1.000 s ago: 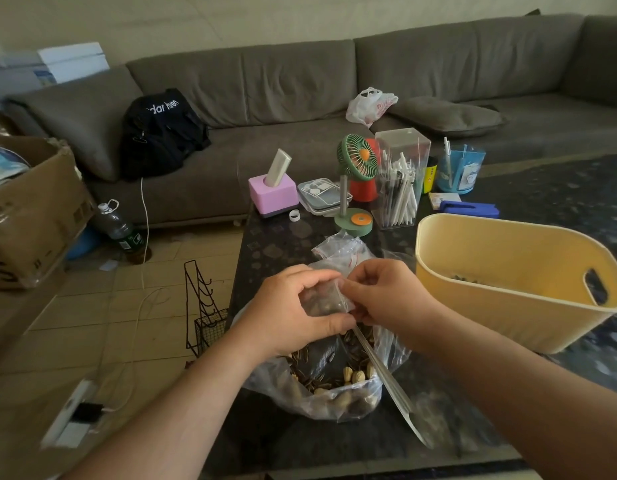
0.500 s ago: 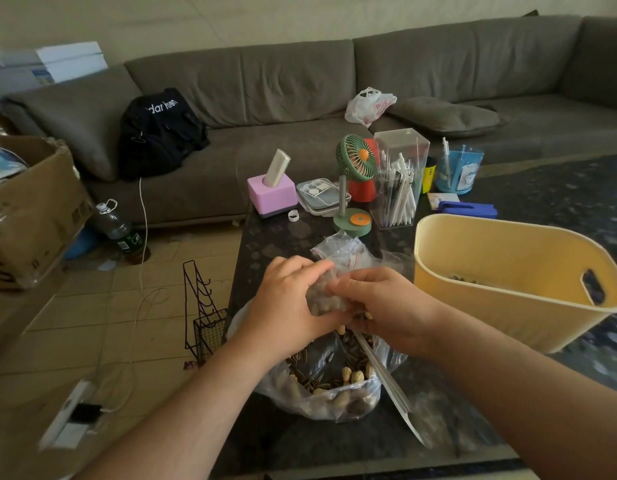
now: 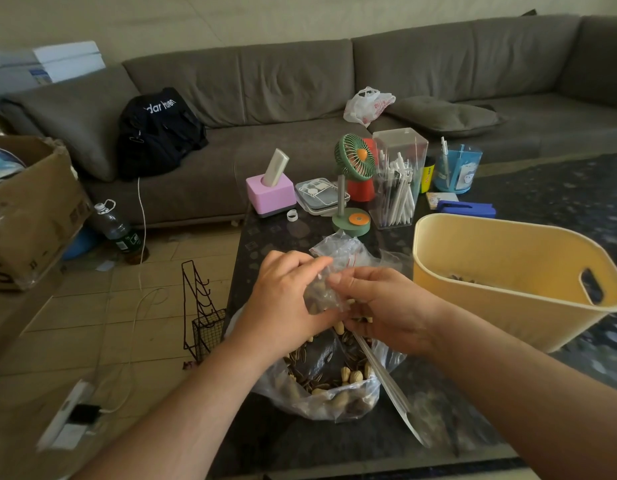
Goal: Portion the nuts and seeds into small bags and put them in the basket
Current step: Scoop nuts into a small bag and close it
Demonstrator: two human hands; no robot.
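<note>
A: What has changed?
B: The right hand (image 3: 386, 306) has rolled knuckles-up and dropped lower; both it and the left hand (image 3: 286, 299) still pinch the small bag (image 3: 322, 294) above the big bag of nuts (image 3: 329, 382).
A: Is it sealed?
B: Too blurred to tell. The yellow basket (image 3: 501, 292) stays beside them.

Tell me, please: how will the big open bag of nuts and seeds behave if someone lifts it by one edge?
The big bag looks like thin, floppy film, so it would probably sag. Its mouth is open, so nuts may spill. It is well filled, so likely heavy for such film.
</note>
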